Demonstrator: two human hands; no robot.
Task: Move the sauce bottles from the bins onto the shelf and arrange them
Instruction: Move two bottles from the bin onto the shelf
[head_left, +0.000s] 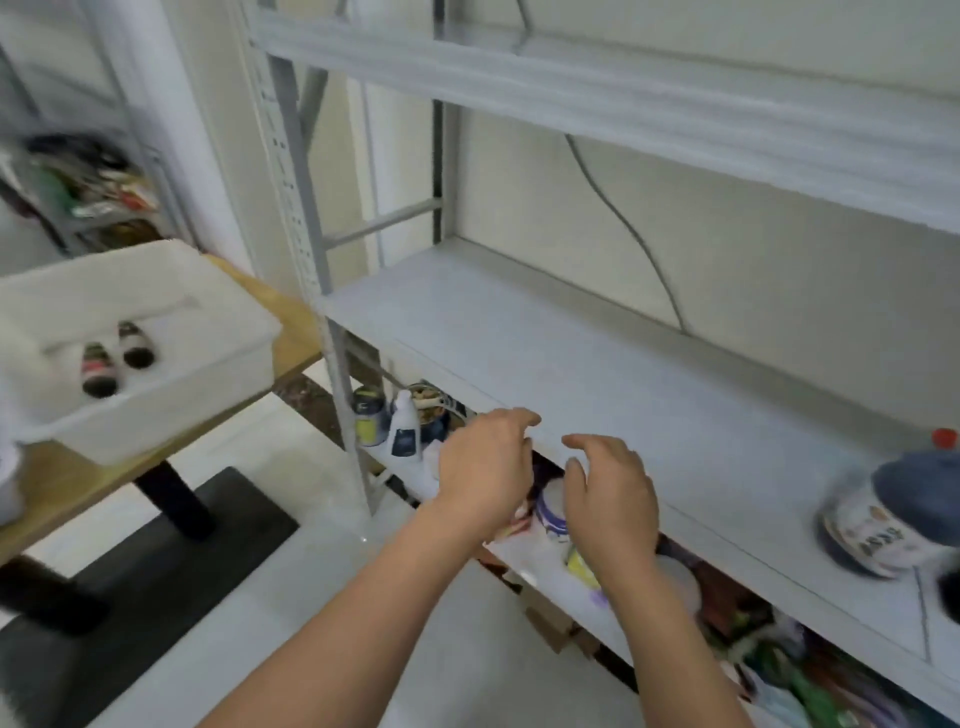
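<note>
Your left hand (483, 467) and right hand (608, 499) hover empty, loosely curled, seemingly between trips; two small dark bottles (136, 348) lie leftward in the white plastic bin (197, 400).

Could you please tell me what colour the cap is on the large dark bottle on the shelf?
The cap is red, clearest in the head view.

Wooden table (296, 338) left; grey cable (629, 224) on wall
</note>
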